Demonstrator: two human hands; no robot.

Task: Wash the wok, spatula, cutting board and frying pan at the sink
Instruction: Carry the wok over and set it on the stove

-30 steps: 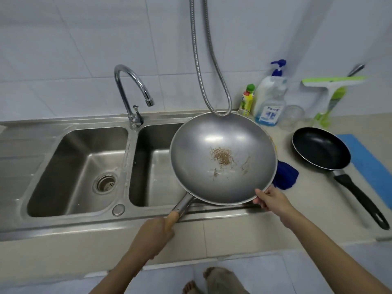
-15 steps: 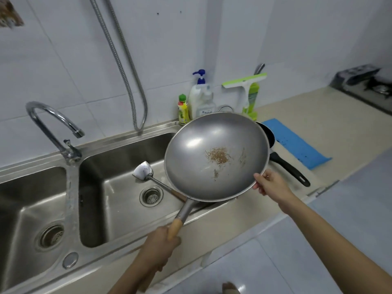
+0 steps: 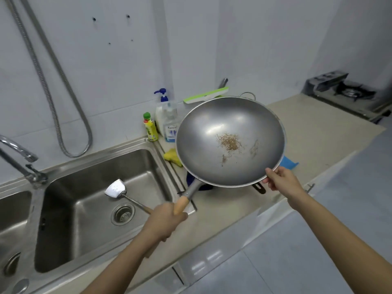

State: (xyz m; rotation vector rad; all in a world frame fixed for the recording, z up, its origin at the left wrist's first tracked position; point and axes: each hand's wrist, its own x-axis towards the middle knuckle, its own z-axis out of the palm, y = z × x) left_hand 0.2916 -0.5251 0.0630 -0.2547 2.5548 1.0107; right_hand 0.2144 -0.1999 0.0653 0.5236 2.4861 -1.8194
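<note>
Steel wok (image 3: 230, 141) up in the air, tilted toward the camera, held over the counter (image 3: 307, 132) just right of the sink (image 3: 161, 158). Left hand (image 3: 163, 222) is wrapped tight round the wooden end of its long handle; right hand (image 3: 280, 180) pinches the near right rim, thumb on the inside edge. Brown burnt scraps cling to the middle of the bowl.

Down in the right basin lies the spatula (image 3: 118, 190), blade up near the back, shaft running toward the front wall beside the drain (image 3: 122, 214). Faucet (image 3: 19, 153) curves in from the far left, and a loop of metal hose (image 3: 63, 115) hangs down the tiled wall above that basin.

Crowding behind the wok: a small yellow bottle (image 3: 150, 128), a pump soap bottle (image 3: 167, 122), a green squeegee (image 3: 205, 96). A yellow sponge (image 3: 172, 157) sits right at the sink's edge, touching distance under the wok's left rim. A dark blue cloth (image 3: 191, 179) pokes out below, and the frying pan is nearly all hidden, only its black handle tip (image 3: 259, 188) showing. A blue mat (image 3: 288, 162) peeks out at right.

Open counter stretches away toward the gas stove (image 3: 347, 92) in the far corner. The left hand hangs over the sink's front right corner.
</note>
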